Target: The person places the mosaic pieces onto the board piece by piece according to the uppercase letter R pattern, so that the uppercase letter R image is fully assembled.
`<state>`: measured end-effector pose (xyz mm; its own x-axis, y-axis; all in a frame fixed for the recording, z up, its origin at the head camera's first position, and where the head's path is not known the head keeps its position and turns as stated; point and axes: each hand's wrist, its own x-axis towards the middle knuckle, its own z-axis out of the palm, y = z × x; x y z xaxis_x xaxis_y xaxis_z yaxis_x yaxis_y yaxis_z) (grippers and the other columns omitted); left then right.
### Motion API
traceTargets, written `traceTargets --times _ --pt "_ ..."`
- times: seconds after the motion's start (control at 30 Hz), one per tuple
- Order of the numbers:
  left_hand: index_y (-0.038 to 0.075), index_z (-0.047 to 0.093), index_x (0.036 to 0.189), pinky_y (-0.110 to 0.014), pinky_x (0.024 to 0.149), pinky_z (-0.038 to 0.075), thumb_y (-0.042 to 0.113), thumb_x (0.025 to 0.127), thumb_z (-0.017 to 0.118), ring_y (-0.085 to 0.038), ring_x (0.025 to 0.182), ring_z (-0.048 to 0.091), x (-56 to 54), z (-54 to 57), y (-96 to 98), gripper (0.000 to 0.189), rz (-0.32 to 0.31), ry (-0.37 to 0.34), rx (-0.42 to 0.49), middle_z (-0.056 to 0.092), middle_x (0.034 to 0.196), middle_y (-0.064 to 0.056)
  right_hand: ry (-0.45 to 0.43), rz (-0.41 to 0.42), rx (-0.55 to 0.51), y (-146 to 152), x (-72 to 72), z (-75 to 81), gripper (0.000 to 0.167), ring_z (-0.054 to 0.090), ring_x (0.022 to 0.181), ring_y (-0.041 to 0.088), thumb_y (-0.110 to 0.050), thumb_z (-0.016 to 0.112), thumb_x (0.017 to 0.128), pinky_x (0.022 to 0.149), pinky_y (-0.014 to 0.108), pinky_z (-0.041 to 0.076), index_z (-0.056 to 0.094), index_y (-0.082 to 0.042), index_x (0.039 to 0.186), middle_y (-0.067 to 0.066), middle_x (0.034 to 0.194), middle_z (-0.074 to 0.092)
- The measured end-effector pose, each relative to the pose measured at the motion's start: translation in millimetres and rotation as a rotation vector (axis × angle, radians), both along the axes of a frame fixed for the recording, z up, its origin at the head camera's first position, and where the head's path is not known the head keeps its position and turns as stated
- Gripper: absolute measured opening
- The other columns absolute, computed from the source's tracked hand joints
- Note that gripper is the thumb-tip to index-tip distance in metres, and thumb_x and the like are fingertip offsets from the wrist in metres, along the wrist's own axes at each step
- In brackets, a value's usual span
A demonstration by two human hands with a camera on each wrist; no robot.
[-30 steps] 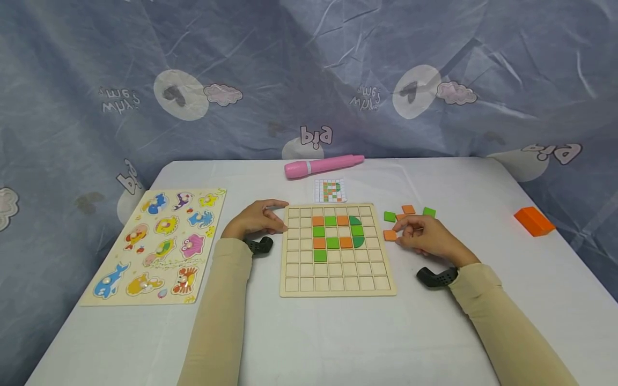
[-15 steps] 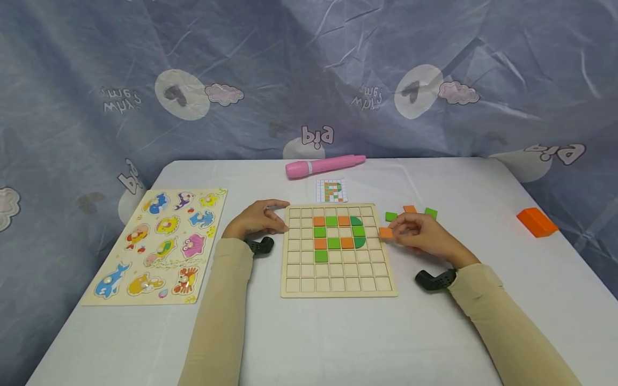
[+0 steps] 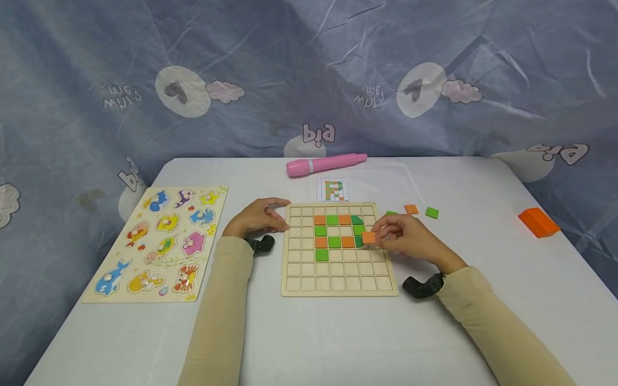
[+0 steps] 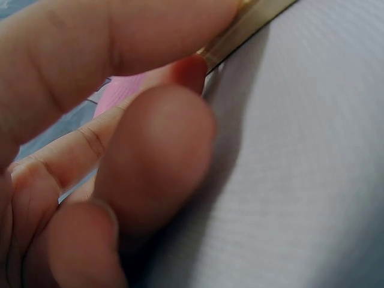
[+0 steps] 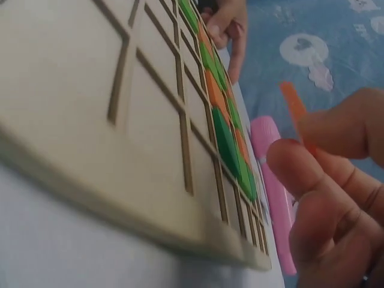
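My right hand (image 3: pixel 410 237) pinches a small orange square tile (image 3: pixel 368 237) between thumb and fingertips, over the right part of a wooden grid board (image 3: pixel 338 269). In the right wrist view the orange tile (image 5: pixel 293 103) is held above the board, seen nearly edge-on. Green and orange squares and dark green rounded pieces (image 3: pixel 357 220) sit in the board's cells. At the board's upper left, my left hand (image 3: pixel 256 219) rests on the table with relaxed fingers, fingertips at the board's side. Up close in the left wrist view, a fingertip meets the board edge (image 4: pixel 246 27).
Behind the board lie a pattern card (image 3: pixel 332 190) and a pink pen-shaped object (image 3: pixel 325 164). Loose orange (image 3: pixel 411 209) and green tiles (image 3: pixel 432 213) lie to the right, beside an orange block (image 3: pixel 538 222) farther out. A sea-animal peg puzzle (image 3: pixel 166 244) lies at left.
My right hand has picked up the orange tile from the table and carried it left over the board. The left hand has stayed at the board's left edge.
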<state>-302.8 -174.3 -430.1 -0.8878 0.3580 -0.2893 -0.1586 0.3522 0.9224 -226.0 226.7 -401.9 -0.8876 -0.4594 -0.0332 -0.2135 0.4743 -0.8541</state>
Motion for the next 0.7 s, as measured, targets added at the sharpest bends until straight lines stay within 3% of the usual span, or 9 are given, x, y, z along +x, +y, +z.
traceTargets --times 0.27,0.7 --pt "0.004 0.053 0.158 -0.022 0.061 0.051 -0.003 0.084 0.088 -0.010 0.065 0.063 -1.3 0.4 0.8 0.083 -0.007 0.003 -0.003 0.072 0.079 -0.001 0.023 0.072 0.032 -18 1.4 -0.6 0.023 0.055 0.067 0.010 -0.001 0.080 0.090 0.063 0.024 0.045 0.071 0.004 0.111 0.009 0.094 0.080" --pt "0.004 0.053 0.159 -0.022 0.061 0.051 -0.005 0.085 0.087 -0.011 0.065 0.065 -0.5 0.8 0.8 0.082 -0.005 -0.003 0.009 0.072 0.079 -0.001 0.085 0.147 0.157 -44 2.0 -3.3 0.017 0.056 0.067 0.011 -0.008 0.082 0.091 0.067 0.026 0.046 0.075 -0.005 0.106 -0.006 0.085 0.075"
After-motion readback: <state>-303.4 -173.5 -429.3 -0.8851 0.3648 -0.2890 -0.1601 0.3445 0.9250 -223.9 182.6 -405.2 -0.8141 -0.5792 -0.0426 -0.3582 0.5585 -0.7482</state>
